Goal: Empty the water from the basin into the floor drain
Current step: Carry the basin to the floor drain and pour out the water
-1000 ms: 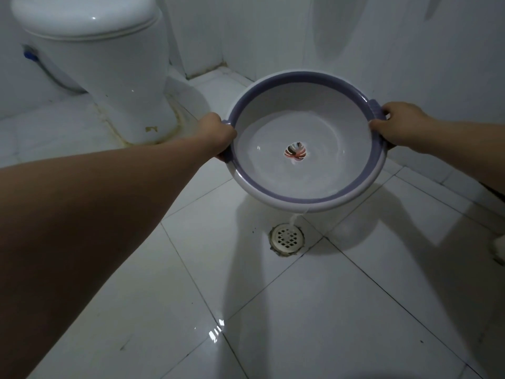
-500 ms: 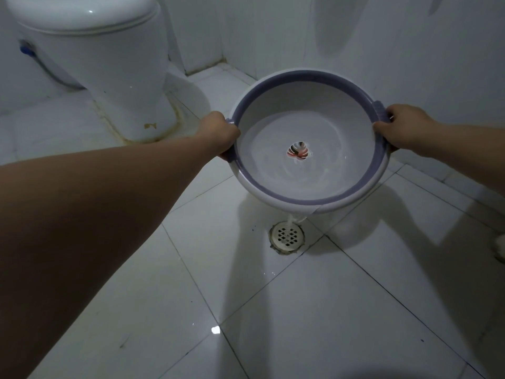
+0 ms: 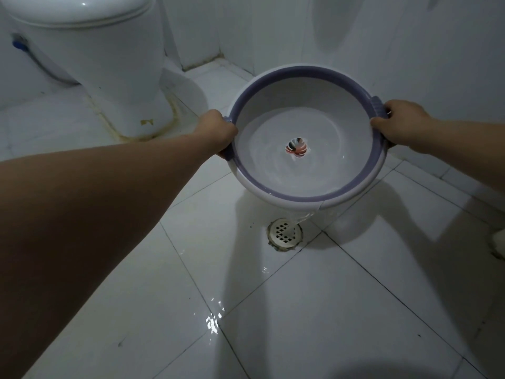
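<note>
From the head view, we hold a round basin (image 3: 308, 86) up in the air, over a white tiled floor (image 3: 355, 310). It is white with a purple band at its rim. Our left hand (image 3: 216, 132) grips the handle on the left side, with its fingers curled tight around it. Our right hand (image 3: 401, 120) grips the handle on the right side, and its fingers are wrapped around that one too. Both arms reach out in front of us.

The basin tips toward us, so its near edge is lowest. Water (image 3: 273, 160) lies in the bottom, and we see a small striped leaf picture (image 3: 296, 147) in the middle. A thin stream (image 3: 302, 217) runs off the low near edge and falls onto the drain (image 3: 284, 232). The drain is round with small holes, set in the floor right below the basin's near edge.

Some wet spots (image 3: 213, 318) shine on the tiles closer to us. A white toilet (image 3: 90, 50) stands at the far left, well apart from the basin. White walls (image 3: 410, 36) rise behind it all.
</note>
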Action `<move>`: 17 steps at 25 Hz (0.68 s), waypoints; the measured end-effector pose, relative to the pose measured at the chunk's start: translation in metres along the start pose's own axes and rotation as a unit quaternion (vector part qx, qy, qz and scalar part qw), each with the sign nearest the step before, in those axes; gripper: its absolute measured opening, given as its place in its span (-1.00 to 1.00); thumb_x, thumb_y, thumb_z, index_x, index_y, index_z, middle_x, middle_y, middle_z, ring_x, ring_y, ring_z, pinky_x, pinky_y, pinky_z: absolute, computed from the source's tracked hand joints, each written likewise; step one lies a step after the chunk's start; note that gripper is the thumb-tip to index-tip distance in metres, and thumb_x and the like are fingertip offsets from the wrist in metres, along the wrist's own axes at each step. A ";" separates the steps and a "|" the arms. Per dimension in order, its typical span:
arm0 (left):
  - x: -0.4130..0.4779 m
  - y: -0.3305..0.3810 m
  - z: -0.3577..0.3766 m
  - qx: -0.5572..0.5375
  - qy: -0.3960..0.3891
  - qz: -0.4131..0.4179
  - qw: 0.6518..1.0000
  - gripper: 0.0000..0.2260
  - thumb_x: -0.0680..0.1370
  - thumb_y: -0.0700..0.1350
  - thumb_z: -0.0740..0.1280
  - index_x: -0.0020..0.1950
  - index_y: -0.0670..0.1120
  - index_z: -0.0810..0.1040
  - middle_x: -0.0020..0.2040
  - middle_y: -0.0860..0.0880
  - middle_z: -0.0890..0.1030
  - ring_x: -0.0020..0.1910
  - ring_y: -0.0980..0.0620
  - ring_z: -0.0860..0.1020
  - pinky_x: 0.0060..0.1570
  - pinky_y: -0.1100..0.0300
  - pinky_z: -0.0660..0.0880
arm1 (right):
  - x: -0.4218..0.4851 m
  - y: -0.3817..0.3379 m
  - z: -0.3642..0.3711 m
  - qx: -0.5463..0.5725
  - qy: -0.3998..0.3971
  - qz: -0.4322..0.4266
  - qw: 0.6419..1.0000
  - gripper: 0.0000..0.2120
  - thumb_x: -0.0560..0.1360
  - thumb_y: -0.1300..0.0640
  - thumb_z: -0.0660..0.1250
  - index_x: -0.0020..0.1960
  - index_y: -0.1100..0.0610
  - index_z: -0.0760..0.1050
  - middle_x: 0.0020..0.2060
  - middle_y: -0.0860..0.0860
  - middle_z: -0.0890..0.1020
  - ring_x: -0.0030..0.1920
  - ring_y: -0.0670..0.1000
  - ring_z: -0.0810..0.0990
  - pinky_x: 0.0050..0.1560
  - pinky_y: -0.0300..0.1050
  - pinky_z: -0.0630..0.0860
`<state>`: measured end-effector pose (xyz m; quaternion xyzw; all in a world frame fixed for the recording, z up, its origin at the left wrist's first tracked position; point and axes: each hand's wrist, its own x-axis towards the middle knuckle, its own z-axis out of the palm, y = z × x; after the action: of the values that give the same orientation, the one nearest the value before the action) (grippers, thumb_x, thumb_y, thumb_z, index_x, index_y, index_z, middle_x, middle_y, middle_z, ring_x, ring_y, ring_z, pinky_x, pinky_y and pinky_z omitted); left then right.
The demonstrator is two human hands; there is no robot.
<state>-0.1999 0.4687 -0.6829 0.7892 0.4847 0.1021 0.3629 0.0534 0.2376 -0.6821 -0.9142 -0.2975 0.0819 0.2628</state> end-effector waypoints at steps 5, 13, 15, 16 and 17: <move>-0.001 -0.002 0.000 -0.005 -0.006 -0.003 1.000 -0.69 0.64 -0.10 0.21 0.30 -0.27 0.42 -0.06 -0.22 0.61 -0.37 -0.09 0.63 -0.50 0.15 0.60 | 0.000 0.000 0.000 -0.003 -0.001 -0.003 1.000 -0.80 0.54 0.15 0.26 0.09 0.24 0.44 -0.12 0.19 0.53 -0.33 0.12 0.53 -0.28 -0.14 0.45; -0.007 0.001 -0.001 -0.015 -0.008 0.000 1.000 -0.69 0.64 -0.13 0.22 0.31 -0.28 0.41 0.06 -0.27 0.61 -0.13 -0.22 0.66 -0.09 -0.09 0.64 | -0.001 0.001 0.000 0.006 -0.006 0.002 1.000 -0.74 0.56 0.14 0.26 0.16 0.29 0.43 -0.10 0.21 0.52 -0.25 0.16 0.54 -0.23 -0.09 0.48; -0.008 0.002 -0.001 -0.017 -0.012 0.000 1.000 -0.69 0.64 -0.14 0.22 0.31 -0.29 0.41 0.06 -0.28 0.60 -0.11 -0.23 0.66 -0.07 -0.10 0.64 | -0.001 0.001 0.000 0.001 -0.008 0.001 1.000 -0.74 0.56 0.13 0.25 0.16 0.28 0.43 -0.10 0.21 0.53 -0.25 0.17 0.55 -0.23 -0.08 0.49; -0.008 0.002 -0.001 -0.017 -0.014 0.001 1.000 -0.70 0.64 -0.14 0.22 0.30 -0.29 0.41 0.06 -0.28 0.60 -0.10 -0.23 0.66 -0.06 -0.10 0.63 | -0.001 0.001 0.000 0.001 -0.010 0.000 1.000 -0.74 0.56 0.13 0.25 0.16 0.28 0.43 -0.09 0.21 0.53 -0.24 0.17 0.55 -0.22 -0.07 0.49; -0.008 0.002 -0.001 -0.018 -0.014 0.002 1.000 -0.70 0.64 -0.14 0.22 0.30 -0.29 0.41 0.06 -0.28 0.60 -0.10 -0.23 0.66 -0.06 -0.11 0.63 | -0.002 0.001 -0.001 0.004 -0.011 0.000 1.000 -0.74 0.56 0.14 0.25 0.16 0.28 0.43 -0.09 0.22 0.53 -0.23 0.17 0.55 -0.20 -0.06 0.50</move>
<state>-0.2032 0.4619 -0.6792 0.7847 0.4760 0.1003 0.3842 0.0529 0.2357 -0.6822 -0.9120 -0.3002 0.0935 0.2635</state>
